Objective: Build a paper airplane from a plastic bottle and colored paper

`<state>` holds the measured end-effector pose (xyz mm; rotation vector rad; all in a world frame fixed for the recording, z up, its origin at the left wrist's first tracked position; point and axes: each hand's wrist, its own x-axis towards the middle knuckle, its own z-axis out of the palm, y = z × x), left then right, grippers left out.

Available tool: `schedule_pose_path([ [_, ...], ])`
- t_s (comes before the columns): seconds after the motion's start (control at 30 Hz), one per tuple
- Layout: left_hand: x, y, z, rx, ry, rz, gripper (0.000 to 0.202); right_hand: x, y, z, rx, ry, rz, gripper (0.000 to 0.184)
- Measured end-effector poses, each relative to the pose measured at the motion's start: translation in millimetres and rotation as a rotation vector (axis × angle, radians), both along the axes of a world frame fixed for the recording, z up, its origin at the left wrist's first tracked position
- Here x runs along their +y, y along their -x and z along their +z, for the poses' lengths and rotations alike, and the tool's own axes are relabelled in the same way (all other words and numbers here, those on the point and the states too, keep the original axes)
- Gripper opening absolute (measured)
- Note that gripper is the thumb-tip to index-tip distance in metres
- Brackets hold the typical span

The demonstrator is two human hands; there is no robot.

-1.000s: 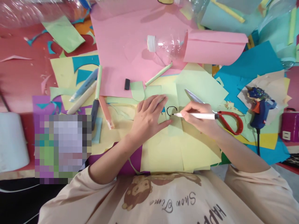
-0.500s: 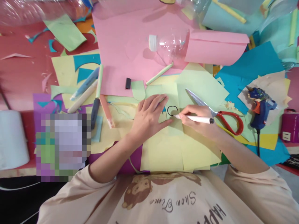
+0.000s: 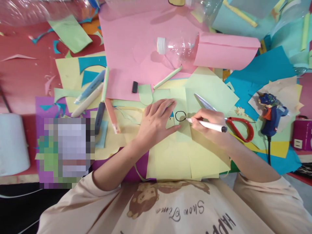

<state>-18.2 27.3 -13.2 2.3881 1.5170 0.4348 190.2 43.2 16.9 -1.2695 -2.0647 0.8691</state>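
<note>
My left hand [image 3: 157, 121] lies flat, fingers stretched out, pressing down a light green paper [image 3: 181, 105] on the table. My right hand [image 3: 211, 126] is closed around a white marker [image 3: 207, 124]. The marker's tip touches the right side of a black oval [image 3: 180, 116] drawn on the green paper, just right of my left fingertips. Yellow paper sheets [image 3: 170, 156] lie under both hands.
Red-handled scissors [image 3: 234, 125] lie just behind my right hand. A blue glue gun [image 3: 271, 113] rests at the right. A clear plastic bottle [image 3: 176, 47] and rolled pink paper [image 3: 226, 50] lie behind. Several markers [image 3: 97, 94] sit at the left, with paper scraps all over.
The open curve on the green paper has become a closed black oval. My right hand swung the marker round to the oval's right side. My left hand stayed put.
</note>
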Motion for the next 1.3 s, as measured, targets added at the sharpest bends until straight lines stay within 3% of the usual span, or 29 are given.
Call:
schedule_pose_path([
  [0.33,0.1,-0.1,-1.2,-0.006,-0.001,-0.002,0.065,-0.5,-0.1,-0.9,0.01,-0.109,0.015,0.019],
  [0.53,-0.3,-0.2,-1.2,-0.001,0.002,-0.003,0.065,0.8,-2.3,1.9,0.181,-0.156,-0.102,0.01],
  [0.77,0.8,2.6,3.4,-0.032,0.009,-0.03,0.061,2.3,-6.0,-3.2,0.37,0.223,-0.111,0.015],
  [1.0,2.2,6.2,4.2,0.024,0.009,-0.071,0.073,2.4,-1.4,4.0,0.396,0.457,-0.102,0.011],
  [1.23,3.5,7.7,-1.5,0.009,-0.025,-0.04,0.082,6.5,2.6,-5.2,0.764,0.886,-0.023,0.018],
  [1.3,3.5,7.6,-1.5,-0.006,-0.023,-0.042,0.081,7.9,3.1,-5.5,0.858,0.936,-0.018,0.02],
])
